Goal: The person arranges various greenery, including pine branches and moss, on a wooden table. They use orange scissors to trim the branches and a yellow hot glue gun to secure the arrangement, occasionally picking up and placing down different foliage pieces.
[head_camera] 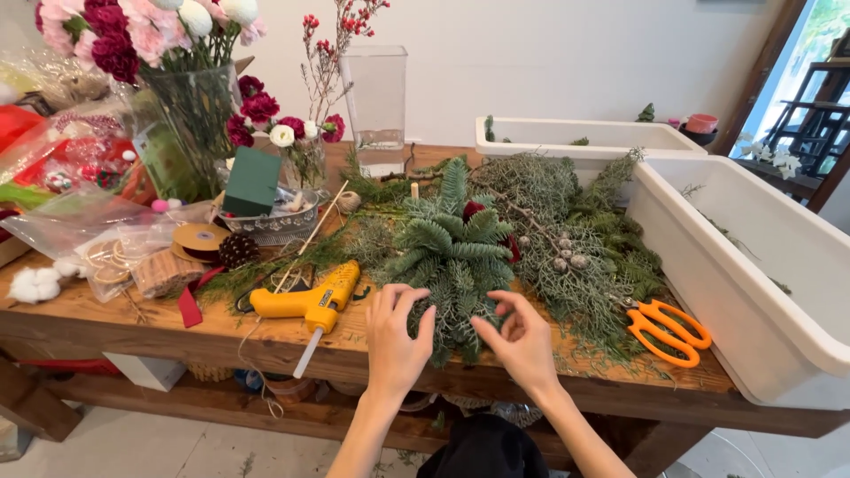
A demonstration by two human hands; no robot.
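Two white troughs (744, 265) flank our wooden table (106, 323), nearly bare inside. Heaped evergreen cuttings (567, 221) lie loose behind the fir arrangement (452, 252), which sits at the near edge, bushy, with one dark red bloom set in; we judge it partly built. Glue gun (305, 303) and orange scissors (668, 329) lie idle. Left hand (397, 341) and right hand (522, 341), fingers spread, touch its front tips, gripping nothing.

Left hand (396, 336) and right hand (522, 341) reach forward, fingers loosely curled.
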